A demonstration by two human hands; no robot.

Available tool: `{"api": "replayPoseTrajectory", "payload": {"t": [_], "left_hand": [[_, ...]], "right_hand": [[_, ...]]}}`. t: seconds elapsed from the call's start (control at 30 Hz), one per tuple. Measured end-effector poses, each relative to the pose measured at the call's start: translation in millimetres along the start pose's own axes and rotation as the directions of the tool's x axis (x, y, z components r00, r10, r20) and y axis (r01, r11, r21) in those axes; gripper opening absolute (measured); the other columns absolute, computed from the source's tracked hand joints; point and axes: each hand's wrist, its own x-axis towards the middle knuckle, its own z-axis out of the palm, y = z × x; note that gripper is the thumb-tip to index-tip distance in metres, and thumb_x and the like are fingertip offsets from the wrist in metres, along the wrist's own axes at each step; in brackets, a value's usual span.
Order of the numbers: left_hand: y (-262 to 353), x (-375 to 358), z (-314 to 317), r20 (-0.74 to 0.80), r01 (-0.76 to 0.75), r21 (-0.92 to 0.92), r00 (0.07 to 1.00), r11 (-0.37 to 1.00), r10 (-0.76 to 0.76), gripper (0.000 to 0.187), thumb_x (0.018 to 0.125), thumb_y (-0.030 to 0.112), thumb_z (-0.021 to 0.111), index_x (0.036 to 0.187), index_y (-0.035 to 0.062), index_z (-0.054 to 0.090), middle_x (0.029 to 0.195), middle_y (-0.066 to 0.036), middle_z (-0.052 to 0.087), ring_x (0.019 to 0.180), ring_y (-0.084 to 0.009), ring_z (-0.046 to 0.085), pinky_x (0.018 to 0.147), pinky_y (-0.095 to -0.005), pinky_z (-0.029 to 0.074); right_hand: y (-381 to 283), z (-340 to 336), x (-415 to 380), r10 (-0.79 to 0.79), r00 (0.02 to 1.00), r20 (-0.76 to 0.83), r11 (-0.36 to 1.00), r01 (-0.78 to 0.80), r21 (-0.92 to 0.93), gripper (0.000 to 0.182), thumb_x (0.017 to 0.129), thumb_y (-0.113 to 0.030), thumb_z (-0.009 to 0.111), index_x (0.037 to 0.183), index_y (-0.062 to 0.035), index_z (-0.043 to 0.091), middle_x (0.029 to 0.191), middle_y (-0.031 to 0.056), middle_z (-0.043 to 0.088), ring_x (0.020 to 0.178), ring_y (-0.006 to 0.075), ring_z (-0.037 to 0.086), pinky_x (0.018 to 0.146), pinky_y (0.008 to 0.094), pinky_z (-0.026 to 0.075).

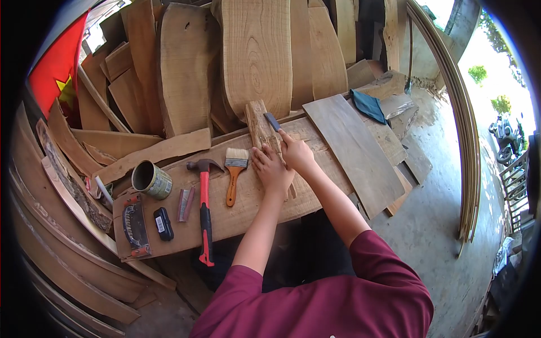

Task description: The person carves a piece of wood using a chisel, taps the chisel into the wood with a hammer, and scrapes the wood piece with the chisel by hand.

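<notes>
Hands work a rough wood strip (260,127) on a plank bench (236,208).

The strip runs lengthwise away from the person, toward the stacked boards (256,53). The left hand (272,168) lies flat on it, fingers spread; the right hand (295,152) pinches a small dark blade (272,121) at the strip's far end. A brush (234,172) and a hammer (204,208) lie just left of the strip.

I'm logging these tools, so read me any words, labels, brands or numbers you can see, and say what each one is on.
No text here can be read.
White label on the small black object: too small and blurred.
Tin can: printed wrap, illegible.
Red flag: a yellow star, no words.
Hammer, paintbrush: no marking visible.
</notes>
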Motion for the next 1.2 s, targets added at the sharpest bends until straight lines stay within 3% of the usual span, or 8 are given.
{"api": "replayPoseTrajectory", "payload": {"t": [0.23,0.3,0.47,0.53,0.63,1.2], "left_hand": [[-2.3,2.2,9.2,-0.088,-0.016,-0.02,0.996,1.0,0.014,0.091,0.074,0.04,0.066,0.139,-0.0055,0.022,0.142,-0.035,0.02,0.132,-0.0477,0.023,0.109,-0.0533,0.019],[-2.3,0.6,6.0,-0.064,-0.019,-0.007,0.998,1.0,0.018,0.09,0.074,0.04,0.066,0.139,-0.0056,0.023,0.141,-0.035,0.021,0.132,-0.0479,0.024,0.109,-0.0531,0.02],[-0.7,-0.3,-0.8,-0.029,-0.011,0.021,0.999,1.0,0.012,0.09,0.073,0.039,0.066,0.138,-0.0063,0.025,0.14,-0.036,0.022,0.131,-0.0482,0.025,0.109,-0.0522,0.022],[-0.2,-1.4,-0.5,-0.107,-0.034,0.046,0.993,0.998,0.039,0.085,0.071,0.035,0.067,0.135,-0.0066,0.028,0.135,-0.036,0.03,0.128,-0.0463,0.032,0.105,-0.0519,0.028],[-1.1,-1.2,-1.9,-0.038,-0.037,0.004,0.999,0.999,0.037,0.088,0.073,0.036,0.065,0.138,-0.0074,0.024,0.141,-0.035,0.022,0.132,-0.0481,0.025,0.11,-0.0514,0.022],[0.1,-0.8,-1.8,-0.009,-0.006,-0.019,1.0,1.0,0.006,0.089,0.075,0.04,0.063,0.139,-0.0061,0.023,0.142,-0.034,0.02,0.133,-0.0461,0.023,0.11,-0.0521,0.019]], "right_hand": [[-1.5,-0.8,-11.8,0.002,0.998,0.06,1.0,-0.003,0.03,0.044,0.092,-0.033,0.043,0.135,-0.0282,0.044,0.083,0.025,0.064,0.078,0.0422,0.063,0.07,0.0513,0.05],[-4.7,5.5,-1.4,0.005,1.0,-0.002,0.998,-0.005,0.068,0.043,0.091,-0.032,0.043,0.134,-0.027,0.045,0.084,0.0253,0.064,0.079,0.0422,0.063,0.072,0.0509,0.05],[-11.4,9.9,46.8,0.012,1.0,0.018,0.996,-0.013,0.088,0.044,0.09,-0.031,0.043,0.133,-0.0263,0.046,0.087,0.0251,0.064,0.081,0.0411,0.063,0.073,0.0508,0.05],[-10.0,5.0,46.4,0.004,0.999,0.041,0.998,-0.007,0.065,0.044,0.09,-0.031,0.045,0.133,-0.0251,0.047,0.088,0.0239,0.065,0.082,0.0406,0.063,0.074,0.0508,0.05],[-0.8,0.3,27.3,0.01,0.999,0.053,0.998,-0.012,0.053,0.043,0.089,-0.031,0.046,0.132,-0.0252,0.048,0.089,0.0231,0.065,0.083,0.0407,0.063,0.075,0.0507,0.05],[-0.5,1.0,-3.3,0.022,0.999,0.033,0.999,-0.023,0.026,0.044,0.091,-0.032,0.046,0.134,-0.0278,0.045,0.082,0.0254,0.064,0.078,0.0419,0.063,0.071,0.051,0.05]]}}
